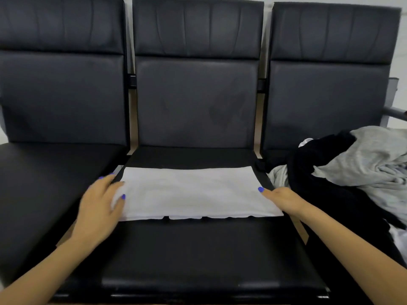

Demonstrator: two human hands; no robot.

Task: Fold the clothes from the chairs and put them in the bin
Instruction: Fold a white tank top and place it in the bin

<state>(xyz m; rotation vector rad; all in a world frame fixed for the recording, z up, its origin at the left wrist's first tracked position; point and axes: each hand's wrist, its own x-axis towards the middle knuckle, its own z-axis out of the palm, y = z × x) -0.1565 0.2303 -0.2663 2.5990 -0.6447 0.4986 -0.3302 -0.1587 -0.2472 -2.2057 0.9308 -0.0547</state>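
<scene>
A white garment [193, 192] lies folded into a flat rectangle across the middle chair's seat [198, 256]. My left hand [100, 205] grips its left edge, thumb on top and fingers curled under the cloth. My right hand [284, 199] holds its right edge, thumb lying on the fabric. A heap of unfolded clothes sits on the right chair: a black garment [319, 172] and a grey garment [378, 159] tangled together. No bin is in view.
Three black padded chairs stand in a row against a pale wall. The left chair's seat [44, 183] carries nothing. A metal armrest [394, 111] sticks out at the far right, above the clothes heap.
</scene>
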